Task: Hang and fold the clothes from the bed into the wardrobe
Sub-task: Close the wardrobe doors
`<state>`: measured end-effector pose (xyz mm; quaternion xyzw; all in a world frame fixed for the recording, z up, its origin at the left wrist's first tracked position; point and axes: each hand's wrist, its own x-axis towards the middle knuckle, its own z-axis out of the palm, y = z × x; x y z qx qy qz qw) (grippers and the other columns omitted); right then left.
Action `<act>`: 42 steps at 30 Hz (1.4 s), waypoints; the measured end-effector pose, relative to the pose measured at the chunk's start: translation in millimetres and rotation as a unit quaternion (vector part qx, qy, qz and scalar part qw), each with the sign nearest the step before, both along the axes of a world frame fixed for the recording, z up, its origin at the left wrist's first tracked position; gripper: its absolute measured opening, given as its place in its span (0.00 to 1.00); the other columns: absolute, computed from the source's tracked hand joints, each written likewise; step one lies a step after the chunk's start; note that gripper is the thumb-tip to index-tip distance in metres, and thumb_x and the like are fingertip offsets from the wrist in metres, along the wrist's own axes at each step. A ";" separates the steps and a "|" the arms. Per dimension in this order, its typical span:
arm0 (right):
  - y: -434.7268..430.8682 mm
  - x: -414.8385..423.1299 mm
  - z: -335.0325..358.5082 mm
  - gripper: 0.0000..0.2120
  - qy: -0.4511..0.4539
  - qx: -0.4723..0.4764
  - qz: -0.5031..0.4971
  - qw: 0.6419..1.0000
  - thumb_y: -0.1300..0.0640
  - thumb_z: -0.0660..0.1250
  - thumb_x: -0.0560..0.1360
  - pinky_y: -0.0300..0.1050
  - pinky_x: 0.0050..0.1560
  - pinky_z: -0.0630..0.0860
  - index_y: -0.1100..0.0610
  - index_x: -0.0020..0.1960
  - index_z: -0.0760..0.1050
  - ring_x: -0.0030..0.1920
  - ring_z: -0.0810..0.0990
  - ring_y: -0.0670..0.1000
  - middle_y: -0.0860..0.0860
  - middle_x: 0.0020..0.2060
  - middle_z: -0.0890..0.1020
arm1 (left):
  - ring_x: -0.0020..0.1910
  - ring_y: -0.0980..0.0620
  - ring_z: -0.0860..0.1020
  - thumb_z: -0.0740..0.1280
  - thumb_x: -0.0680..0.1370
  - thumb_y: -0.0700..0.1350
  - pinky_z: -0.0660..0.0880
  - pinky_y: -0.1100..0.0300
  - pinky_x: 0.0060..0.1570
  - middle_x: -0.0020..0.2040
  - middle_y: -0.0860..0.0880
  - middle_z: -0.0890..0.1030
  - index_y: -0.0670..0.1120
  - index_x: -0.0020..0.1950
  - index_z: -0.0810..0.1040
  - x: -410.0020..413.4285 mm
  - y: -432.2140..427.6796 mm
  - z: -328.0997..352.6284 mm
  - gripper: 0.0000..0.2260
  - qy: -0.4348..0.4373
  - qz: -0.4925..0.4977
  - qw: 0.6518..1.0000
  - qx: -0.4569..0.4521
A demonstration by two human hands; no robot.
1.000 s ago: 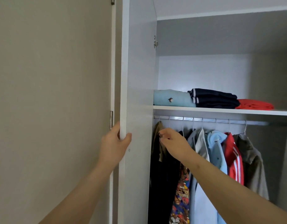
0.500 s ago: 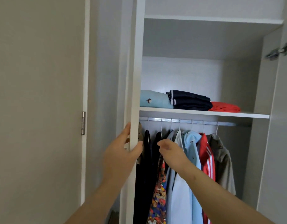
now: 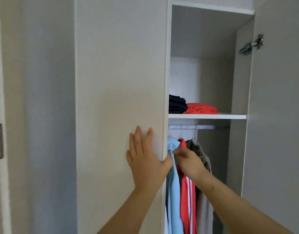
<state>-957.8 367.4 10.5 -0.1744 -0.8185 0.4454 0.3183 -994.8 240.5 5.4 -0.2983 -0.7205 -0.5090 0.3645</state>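
Your left hand [image 3: 145, 159] lies flat, fingers spread, on the white wardrobe door [image 3: 120, 98]; right hand [image 3: 189, 162] pinches the light-blue hanging shirt [image 3: 173, 183] just beside the door's edge, w/ the door between them.

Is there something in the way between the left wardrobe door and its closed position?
Yes. The right hand and forearm reach past the door edge into the opening, at the light blue garment. The left hand lies flat on the door.
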 end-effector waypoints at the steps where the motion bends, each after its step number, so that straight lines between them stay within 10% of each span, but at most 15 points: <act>1: 16.5 -3.2 -0.4 0.13 -0.001 0.002 -0.004 1.000 0.65 0.57 0.77 0.42 0.53 0.73 0.57 0.57 0.76 0.53 0.78 0.54 0.55 0.53 0.80 | 0.76 0.44 0.52 0.74 0.65 0.49 0.56 0.41 0.69 0.76 0.46 0.56 0.48 0.73 0.63 -4.4 19.2 0.6 0.38 0.006 0.025 1.000 -0.008; 5: 78.3 -19.4 -2.8 0.14 -0.024 0.011 -0.025 0.999 0.63 0.58 0.77 0.23 0.36 0.66 0.55 0.57 0.77 0.48 0.75 0.47 0.49 0.52 0.79 | 0.70 0.33 0.62 0.78 0.62 0.46 0.60 0.31 0.62 0.72 0.38 0.65 0.43 0.69 0.70 -30.8 89.4 5.4 0.37 -0.006 0.097 0.994 -0.040; 12: 147.5 -60.4 -6.0 0.13 -0.047 0.016 -0.018 0.999 0.61 0.59 0.77 0.16 0.35 0.62 0.52 0.57 0.77 0.47 0.72 0.44 0.46 0.51 0.78 | 0.64 0.28 0.68 0.81 0.55 0.48 0.64 0.25 0.53 0.67 0.33 0.70 0.41 0.65 0.74 -81.7 158.5 8.6 0.40 -0.002 0.211 0.975 -0.067; 16: 163.5 -83.9 -8.1 0.11 -0.031 -0.029 0.024 0.999 0.65 0.59 0.77 0.35 0.53 0.68 0.56 0.55 0.76 0.53 0.75 0.48 0.53 0.56 0.79 | 0.64 0.28 0.68 0.81 0.54 0.47 0.63 0.24 0.53 0.67 0.34 0.69 0.41 0.65 0.73 -101.5 178.3 7.9 0.41 -0.013 0.235 0.969 -0.070; 31: 185.1 -112.6 -32.3 0.09 -0.027 -0.065 0.066 0.995 0.67 0.62 0.75 0.30 0.43 0.64 0.59 0.52 0.77 0.50 0.74 0.47 0.51 0.47 0.78 | 0.70 0.30 0.59 0.77 0.63 0.45 0.55 0.26 0.60 0.72 0.36 0.63 0.43 0.70 0.69 -134.3 206.9 6.9 0.37 -0.033 0.272 0.960 -0.047; 42: 152.9 -52.6 -31.0 0.09 -0.033 -0.076 0.039 0.996 0.64 0.61 0.75 0.38 0.50 0.69 0.51 0.45 0.74 0.48 0.75 0.49 0.51 0.48 0.79 | 0.76 0.44 0.48 0.68 0.74 0.45 0.52 0.44 0.71 0.77 0.44 0.50 0.48 0.77 0.48 -85.6 169.2 15.9 0.37 -0.059 0.071 0.994 -0.065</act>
